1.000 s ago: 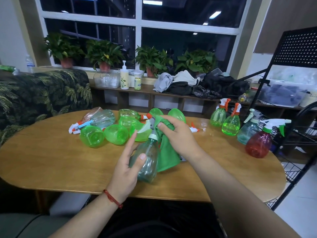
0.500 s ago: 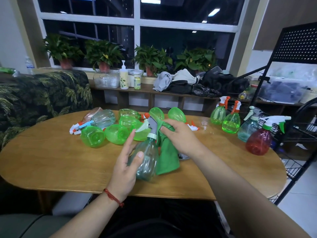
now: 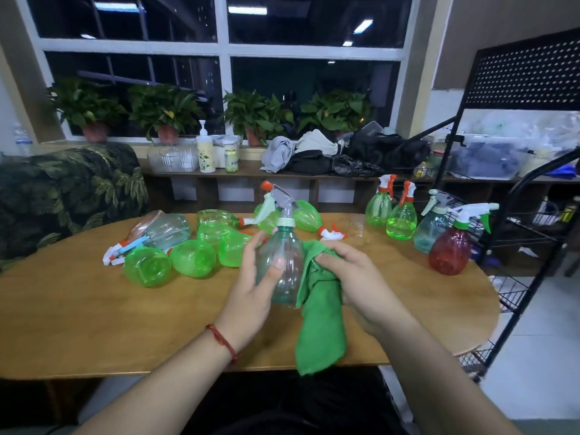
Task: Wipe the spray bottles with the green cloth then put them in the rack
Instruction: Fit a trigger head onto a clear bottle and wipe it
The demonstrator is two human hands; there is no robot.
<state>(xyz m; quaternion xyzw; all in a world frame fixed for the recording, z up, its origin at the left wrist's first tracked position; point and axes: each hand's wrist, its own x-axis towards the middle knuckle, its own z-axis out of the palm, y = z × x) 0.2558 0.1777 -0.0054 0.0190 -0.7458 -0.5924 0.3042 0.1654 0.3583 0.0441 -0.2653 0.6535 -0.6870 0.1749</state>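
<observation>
Above the near middle of the wooden table (image 3: pixel 94 324), upright between both hands: a clear teal spray bottle (image 3: pixel 284 246). Its grey trigger head and orange nozzle tip point up and to the left.

Left hand (image 3: pixel 251 296) grasps the bottle's left side, thumb across the front, fingers wrapped behind and visible through the plastic. Red string on that wrist.

Right hand (image 3: pixel 357 284) is just right of the bottle, fingers curled into a bunched green cloth (image 3: pixel 320 324). It presses the upper fold against the bottle's right flank. The rest of the cloth hangs down past the table's near edge. Cannot tell whether the bottle's base touches the tabletop.

Behind the hands is a cluster of lying bottles (image 3: pixel 193 258), mostly bright green. A pale teal one and a pinkish one lie at the far left. Loose white-and-orange trigger heads (image 3: pixel 331 234) sit among them.

Well right of the hands, four bottles stand upright near the table's right end:
- two green bottles (image 3: pixel 401 221) with orange-and-white triggers
- a teal one (image 3: pixel 431 230)
- a red bottle (image 3: pixel 450 251) with a white-and-green trigger, nearest the edge

Black wire rack (image 3: pixel 514 233) stands just beside that end, with a perforated panel at its top.

Farther back, a low shelf (image 3: pixel 244 174) carries a pump bottle and heaped clothes. Potted plants (image 3: pixel 166 111) line the sill under a dark window. Leaf-print sofa (image 3: pixel 69 186) at left.
</observation>
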